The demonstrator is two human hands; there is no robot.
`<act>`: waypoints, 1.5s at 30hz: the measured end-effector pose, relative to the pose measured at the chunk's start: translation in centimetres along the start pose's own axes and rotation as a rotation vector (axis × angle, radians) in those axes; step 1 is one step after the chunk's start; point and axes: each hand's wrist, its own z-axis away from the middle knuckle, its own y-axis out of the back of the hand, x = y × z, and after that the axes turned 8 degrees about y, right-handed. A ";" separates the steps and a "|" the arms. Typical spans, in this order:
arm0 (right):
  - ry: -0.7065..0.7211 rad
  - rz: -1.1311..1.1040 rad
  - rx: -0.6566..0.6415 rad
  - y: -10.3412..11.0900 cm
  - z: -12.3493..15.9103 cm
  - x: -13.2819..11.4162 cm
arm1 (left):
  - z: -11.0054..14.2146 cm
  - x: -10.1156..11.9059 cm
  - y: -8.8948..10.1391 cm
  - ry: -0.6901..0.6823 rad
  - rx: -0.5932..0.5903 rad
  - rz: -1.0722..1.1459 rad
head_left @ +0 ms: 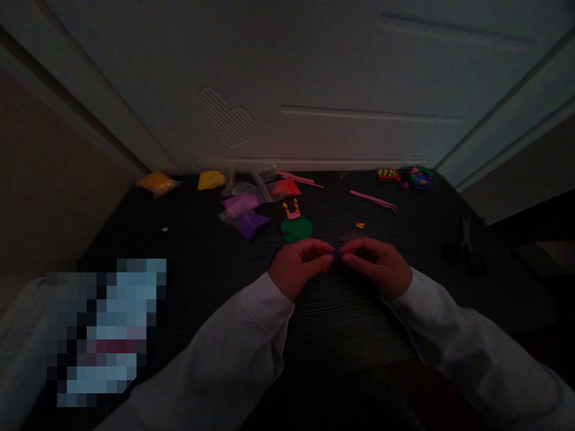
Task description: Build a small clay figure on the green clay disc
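Note:
Both hands meet over the dark table in dim light. My left hand and my right hand have their fingers curled, and their fingertips pinch a tiny purple piece of clay between them. Just beyond the hands lies a flat green clay disc with small pink and yellow pieces at its far edge. A small orange bit lies to the right of the disc.
Clear bags of purple clay, red clay and yellow clay lie at the back left. Pink tools and a colourful clay figure sit at the back right. A white panelled wall stands behind.

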 end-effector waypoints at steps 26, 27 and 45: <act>-0.040 -0.200 0.010 -0.1 0.0 0.5 | 0.0 -0.3 -0.3 -0.019 -0.049 0.171; -0.041 -0.205 0.005 -0.2 0.0 0.5 | 0.1 -0.2 -0.3 -0.015 -0.044 0.173; 0.016 -0.097 0.013 -0.6 0.2 0.2 | 0.2 0.0 -0.3 -0.040 0.022 0.038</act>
